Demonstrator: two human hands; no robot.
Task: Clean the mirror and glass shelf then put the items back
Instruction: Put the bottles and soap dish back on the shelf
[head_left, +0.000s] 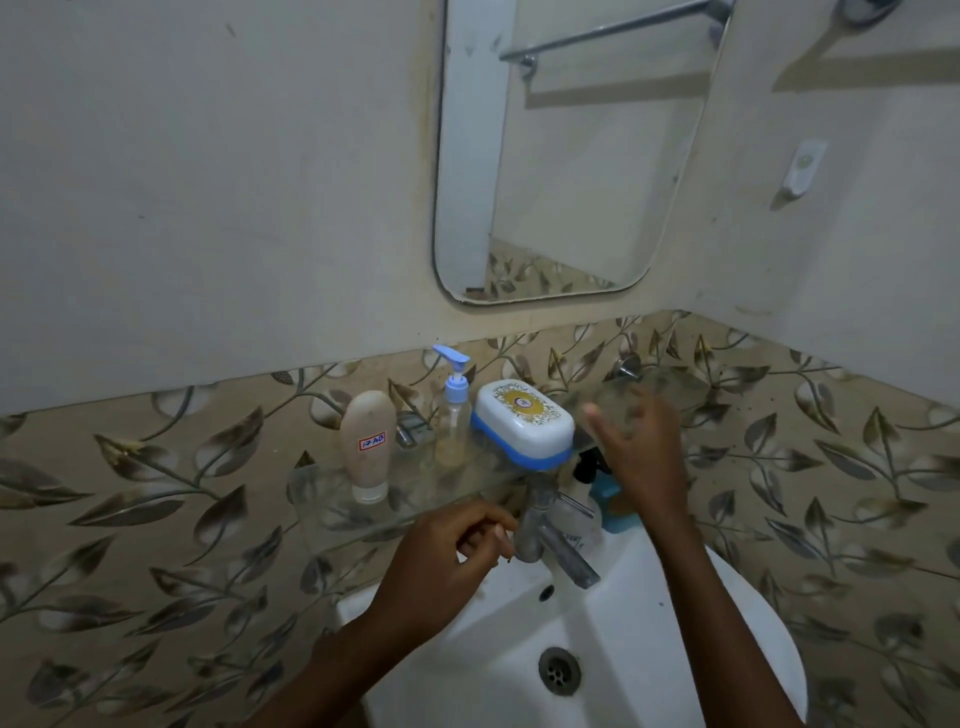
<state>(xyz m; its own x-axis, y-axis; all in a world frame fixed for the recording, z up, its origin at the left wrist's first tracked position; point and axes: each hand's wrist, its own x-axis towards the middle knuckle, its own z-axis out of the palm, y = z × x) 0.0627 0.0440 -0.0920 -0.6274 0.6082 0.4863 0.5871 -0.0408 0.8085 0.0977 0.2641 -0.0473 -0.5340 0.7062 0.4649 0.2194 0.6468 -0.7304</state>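
The mirror (561, 156) hangs on the wall above a glass shelf (332, 499). On the shelf stand a beige tube (369, 447) on its cap, a clear pump bottle (454, 415) with a blue pump, and a white and blue soap box (522, 423). My right hand (636, 447) hovers over the shelf just right of the soap box, fingers spread and blurred, holding nothing. Lower down, my left hand (447, 561) sits beside the tap (540, 530) with its fingers curled in and nothing visible in them.
Below the shelf is a white sink (649, 623) with its drain (558, 670). A bottle with a black top and something blue (605, 493) stand on the sink's back ledge, partly hidden by my right arm. Leaf-patterned tiles cover the lower wall.
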